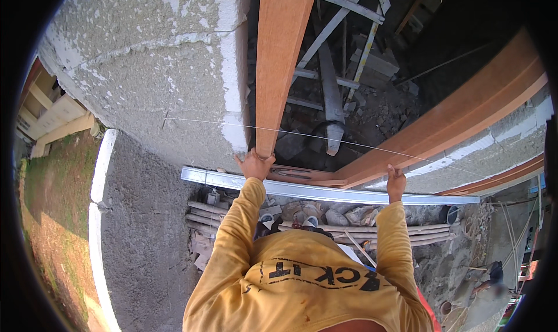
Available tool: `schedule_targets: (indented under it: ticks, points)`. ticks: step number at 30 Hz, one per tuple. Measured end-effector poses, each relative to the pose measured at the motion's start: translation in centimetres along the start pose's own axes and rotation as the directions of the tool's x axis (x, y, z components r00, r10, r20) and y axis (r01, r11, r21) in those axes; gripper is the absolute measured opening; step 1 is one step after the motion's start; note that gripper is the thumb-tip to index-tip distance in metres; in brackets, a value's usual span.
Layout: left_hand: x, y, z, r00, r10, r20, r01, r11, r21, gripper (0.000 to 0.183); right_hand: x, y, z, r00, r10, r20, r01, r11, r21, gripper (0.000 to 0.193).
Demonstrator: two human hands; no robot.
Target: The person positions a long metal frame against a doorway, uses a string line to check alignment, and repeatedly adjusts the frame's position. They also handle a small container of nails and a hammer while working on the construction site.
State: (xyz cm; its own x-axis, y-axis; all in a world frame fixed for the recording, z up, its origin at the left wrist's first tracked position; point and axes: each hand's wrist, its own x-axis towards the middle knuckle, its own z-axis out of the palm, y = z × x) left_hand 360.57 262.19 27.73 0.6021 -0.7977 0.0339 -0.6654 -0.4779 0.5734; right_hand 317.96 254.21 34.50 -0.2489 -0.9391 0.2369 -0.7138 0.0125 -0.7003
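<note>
My left hand (254,165) is closed round the lower end of an upright reddish-brown wooden frame post (282,59), its thumb stretched toward the wall. My right hand (396,184) is raised with fingers curled in, beside the other frame post (442,120); whatever its fingertips hold, if anything, is hidden. A wooden bottom rail (311,177) with a bent metal piece (290,172) on it runs between the posts. Just below both hands lies a long silver metal bar (325,194). A thin white string (349,141) stretches across the opening above them.
A rough plastered wall (157,59) stands left, with a low wall (139,210) beside grass. Through the frame are a white ladder-like stand (334,30) and rubble. Under the bar lie bamboo poles (418,234) and stones. At lower right is another person (491,280).
</note>
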Motion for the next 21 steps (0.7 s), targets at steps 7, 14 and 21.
schedule_targets:
  ticks: [7, 14, 21]
  points:
    - [0.0, 0.1, -0.3, 1.000, 0.016, 0.011, -0.016, 0.999, 0.039, 0.060, 0.4, 0.9, -0.2, 1.000, -0.007, 0.007, 0.008, 0.996, -0.088, 0.043]
    - [-0.4, 0.6, -1.3, 0.998, 0.009, 0.068, -0.013, 0.998, 0.056, 0.058, 0.5, 1.6, -0.2, 1.000, -0.010, 0.019, 0.012, 0.998, -0.068, 0.043]
    - [0.1, 0.8, -0.7, 0.999, 0.036, 0.025, -0.039, 0.995, 0.095, 0.060, 1.2, 1.0, 0.3, 0.999, -0.017, 0.049, 0.018, 0.999, -0.026, 0.040]
